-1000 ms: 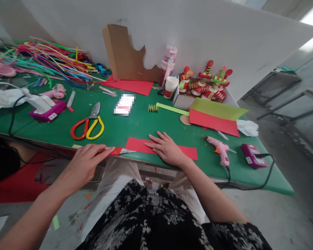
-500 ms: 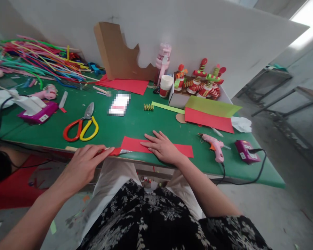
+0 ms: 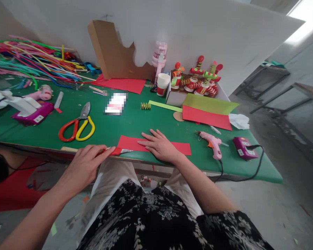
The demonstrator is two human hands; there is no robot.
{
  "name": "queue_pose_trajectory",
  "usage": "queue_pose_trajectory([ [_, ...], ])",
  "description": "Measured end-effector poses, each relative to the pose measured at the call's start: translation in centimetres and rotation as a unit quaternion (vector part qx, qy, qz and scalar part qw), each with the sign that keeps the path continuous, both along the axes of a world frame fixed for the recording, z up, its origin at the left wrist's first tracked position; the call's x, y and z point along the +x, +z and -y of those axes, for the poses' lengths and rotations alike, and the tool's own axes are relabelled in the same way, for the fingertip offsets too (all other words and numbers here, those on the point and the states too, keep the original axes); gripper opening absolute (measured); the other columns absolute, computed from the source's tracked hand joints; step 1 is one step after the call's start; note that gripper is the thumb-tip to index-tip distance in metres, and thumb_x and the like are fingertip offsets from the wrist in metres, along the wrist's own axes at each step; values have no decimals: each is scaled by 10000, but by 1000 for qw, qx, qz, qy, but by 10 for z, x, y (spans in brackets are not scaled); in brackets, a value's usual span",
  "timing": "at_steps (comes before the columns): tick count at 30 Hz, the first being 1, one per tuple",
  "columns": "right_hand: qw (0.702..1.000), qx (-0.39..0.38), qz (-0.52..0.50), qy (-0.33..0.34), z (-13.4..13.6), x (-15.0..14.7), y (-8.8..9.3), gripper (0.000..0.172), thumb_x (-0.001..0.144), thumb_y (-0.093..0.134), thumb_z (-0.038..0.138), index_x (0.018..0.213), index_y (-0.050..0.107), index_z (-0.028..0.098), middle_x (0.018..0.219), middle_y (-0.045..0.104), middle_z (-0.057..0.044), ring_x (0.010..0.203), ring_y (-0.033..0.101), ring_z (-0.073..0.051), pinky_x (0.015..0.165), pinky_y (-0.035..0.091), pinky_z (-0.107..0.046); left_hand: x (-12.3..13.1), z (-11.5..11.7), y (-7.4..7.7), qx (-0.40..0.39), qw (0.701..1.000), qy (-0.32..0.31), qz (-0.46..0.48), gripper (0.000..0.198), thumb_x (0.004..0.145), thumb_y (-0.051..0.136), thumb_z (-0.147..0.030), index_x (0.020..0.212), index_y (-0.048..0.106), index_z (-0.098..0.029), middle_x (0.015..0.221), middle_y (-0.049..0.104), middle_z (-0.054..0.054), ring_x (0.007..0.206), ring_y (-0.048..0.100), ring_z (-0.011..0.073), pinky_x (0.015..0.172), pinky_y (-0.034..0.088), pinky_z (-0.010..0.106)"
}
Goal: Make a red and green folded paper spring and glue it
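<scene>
A red paper strip (image 3: 181, 147) lies along the front edge of the green table. My right hand (image 3: 160, 147) rests flat on its middle with the fingers spread, pressing it to the tabletop. In my left hand (image 3: 90, 158) is a red-handled utility knife (image 3: 117, 151), gripped with the forefinger stretched along the handle. Its metal blade points right and lies at the strip's lower left edge. Left of the strip lie large scissors (image 3: 79, 125) with one red and one yellow handle loop.
A pink glue gun (image 3: 212, 143) and a purple power block (image 3: 245, 148) lie on the right. Behind them are red and green paper sheets (image 3: 208, 116) and a box (image 3: 173, 96) of paper-cup figures. Pipe cleaners (image 3: 33, 62) pile up at the back left. Stacked cups (image 3: 162, 84) stand at the back.
The view has shifted slightly to the right. The knife's blade sits a little farther right along the strip's lower edge. My right hand stays on the paper.
</scene>
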State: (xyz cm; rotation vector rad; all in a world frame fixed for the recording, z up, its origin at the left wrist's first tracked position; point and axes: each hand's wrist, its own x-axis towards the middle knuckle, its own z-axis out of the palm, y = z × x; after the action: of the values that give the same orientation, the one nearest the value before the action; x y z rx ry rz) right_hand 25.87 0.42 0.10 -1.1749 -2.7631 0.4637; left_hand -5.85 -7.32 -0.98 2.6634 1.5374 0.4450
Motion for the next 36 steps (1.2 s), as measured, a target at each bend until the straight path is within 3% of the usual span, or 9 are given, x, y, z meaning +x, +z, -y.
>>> queue_pose_trajectory([
  [13, 1000, 6, 2, 0, 0, 1, -2, 429, 1045, 349, 343, 1444, 503, 366, 1599, 362, 57, 1524, 225, -281, 1240, 201, -532, 7, 0, 2, 19, 1000, -5, -11, 648, 815, 307, -26, 1367, 556, -256, 1173, 661, 122, 1045, 578, 310, 809, 483, 441],
  [23, 999, -1, -3, -32, 6, -10, 1, 438, 1043, 352, 389, 1455, 496, 353, 1601, 368, 5, 1518, 232, -314, 1225, 201, -576, 15, -4, -3, 32, 999, -5, -9, 662, 813, 317, -7, 1364, 563, -280, 1186, 651, 98, 1058, 573, 296, 806, 465, 404],
  [29, 998, 13, -37, -50, 2, 19, 9, 469, 1040, 350, 431, 1489, 442, 334, 1600, 371, -35, 1517, 239, -309, 1212, 169, -620, 14, -6, -1, 38, 999, -4, -20, 657, 786, 328, 10, 1327, 600, -242, 1164, 662, 105, 1051, 583, 288, 832, 473, 398],
  [36, 999, 4, -30, -29, 7, 41, -5, 433, 1043, 358, 378, 1442, 519, 327, 1594, 382, -23, 1513, 259, -295, 1226, 200, -560, 16, -2, -1, 44, 998, 5, -35, 690, 767, 334, 27, 1343, 594, -249, 1268, 657, 98, 1097, 586, 292, 831, 475, 401],
])
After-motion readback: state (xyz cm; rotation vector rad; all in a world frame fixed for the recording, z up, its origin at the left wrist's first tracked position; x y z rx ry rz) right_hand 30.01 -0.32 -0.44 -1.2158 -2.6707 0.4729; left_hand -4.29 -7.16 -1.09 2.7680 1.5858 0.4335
